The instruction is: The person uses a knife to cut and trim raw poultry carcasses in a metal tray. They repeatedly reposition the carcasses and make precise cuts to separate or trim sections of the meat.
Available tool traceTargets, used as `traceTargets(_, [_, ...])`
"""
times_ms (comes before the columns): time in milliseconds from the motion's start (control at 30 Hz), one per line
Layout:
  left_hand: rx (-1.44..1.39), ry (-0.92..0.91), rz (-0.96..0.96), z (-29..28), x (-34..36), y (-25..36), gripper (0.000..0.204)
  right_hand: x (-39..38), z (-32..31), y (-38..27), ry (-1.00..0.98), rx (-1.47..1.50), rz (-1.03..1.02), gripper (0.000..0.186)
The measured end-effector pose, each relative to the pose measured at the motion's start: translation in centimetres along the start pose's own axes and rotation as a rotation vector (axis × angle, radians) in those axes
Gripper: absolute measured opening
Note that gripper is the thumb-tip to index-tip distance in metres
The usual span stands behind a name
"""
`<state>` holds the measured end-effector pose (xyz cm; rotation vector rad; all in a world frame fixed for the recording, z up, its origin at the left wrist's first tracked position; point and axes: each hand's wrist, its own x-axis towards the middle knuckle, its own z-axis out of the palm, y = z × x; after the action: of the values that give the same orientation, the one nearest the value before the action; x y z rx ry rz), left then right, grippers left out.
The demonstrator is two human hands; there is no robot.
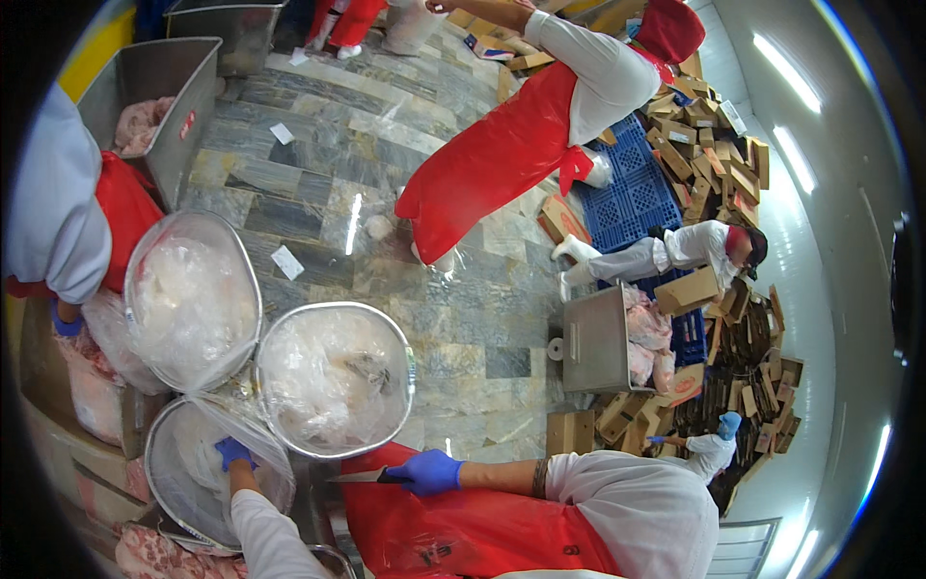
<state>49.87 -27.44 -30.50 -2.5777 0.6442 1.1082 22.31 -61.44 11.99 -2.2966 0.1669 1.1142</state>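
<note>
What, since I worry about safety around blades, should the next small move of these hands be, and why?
Probably the right hand should turn the knife tip aside before the left hand lifts: the exposed blade points toward the plastic-lined tub where that gloved left hand is reaching.

Here's the knife (359, 477), held out just right of the tub (154, 492), its silver blade pointing left, tip toward that rim, dark handle at the right end, mostly covered. And the tub, near left: round, silver-rimmed, mouth open, lined with clear, wrinkled plastic (198, 449) that spills over the far rim! Something pale sits inside, too blurred under the film to make out.
</note>
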Motion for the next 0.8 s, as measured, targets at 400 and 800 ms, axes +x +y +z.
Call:
traceTargets(400, [-0.574, 1.104, -0.571, -17.4, -33.0, 1.5, 0.103, 2.1, -1.4, -0.2, 0.086, -0.071, -0.2, 0.04])
traceTargets(800, [-1.19, 0.8, -0.417, -7.7, -36.6, -0.5, 0.082, 0.1, -1.8, -1.1, 0.149, -0.226, -0.213, 0.045])
